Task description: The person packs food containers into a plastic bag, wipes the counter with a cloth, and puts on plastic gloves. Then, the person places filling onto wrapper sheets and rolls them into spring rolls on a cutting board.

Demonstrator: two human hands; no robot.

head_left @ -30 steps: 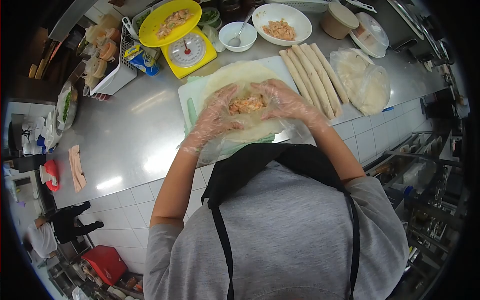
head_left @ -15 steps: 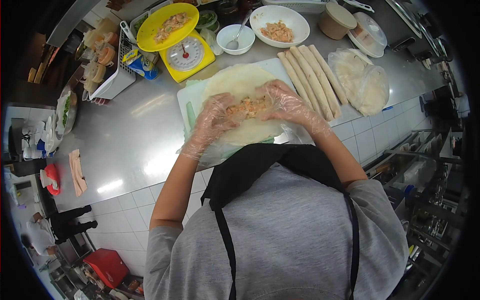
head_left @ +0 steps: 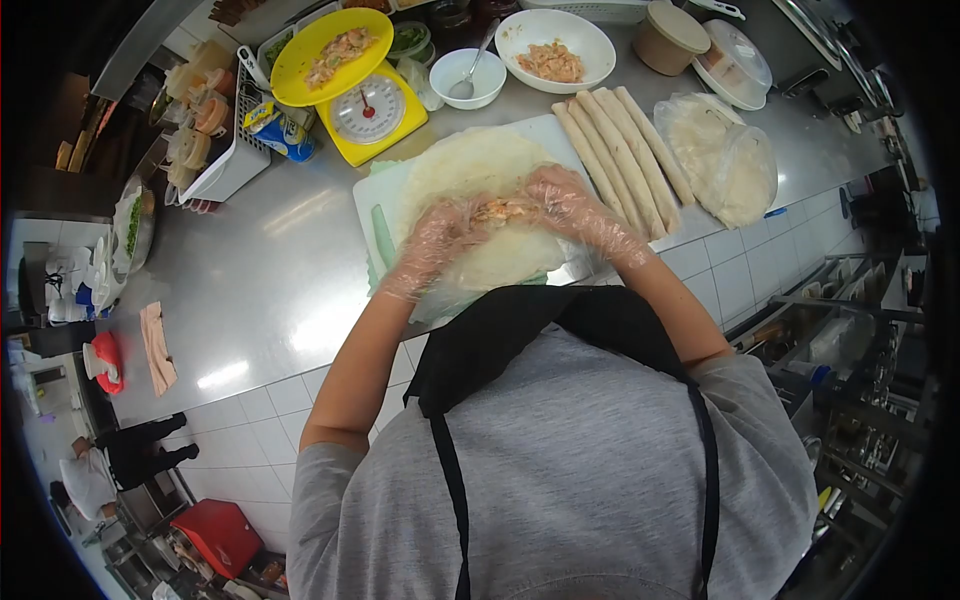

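Observation:
A round pale wrapper sheet point(head_left: 480, 155) lies on a white cutting board point(head_left: 375, 205) with green edging. Chunky orange-pink filling point(head_left: 503, 211) sits across its middle, between my hands. My left hand point(head_left: 440, 235), in a clear plastic glove, is curled at the filling's left end. At the right end, my gloved right hand point(head_left: 568, 205) has its fingers bent inward against the filling. What the fingertips of either hand pinch is hidden by the gloves and blur. The lower part of the wrapper shows below the hands.
Behind the board stand a yellow scale point(head_left: 368, 112) with a yellow plate point(head_left: 330, 57), a small bowl point(head_left: 468, 78) with a spoon, and a filling bowl point(head_left: 556, 50). Several rolls point(head_left: 625, 160) and bagged wrappers point(head_left: 715, 160) lie right. A person point(head_left: 90, 480) stands far left.
Both hands have closed in from spread fingers to curled ones around the filling, which now shows as a narrower strip. The person in the background has shifted slightly.

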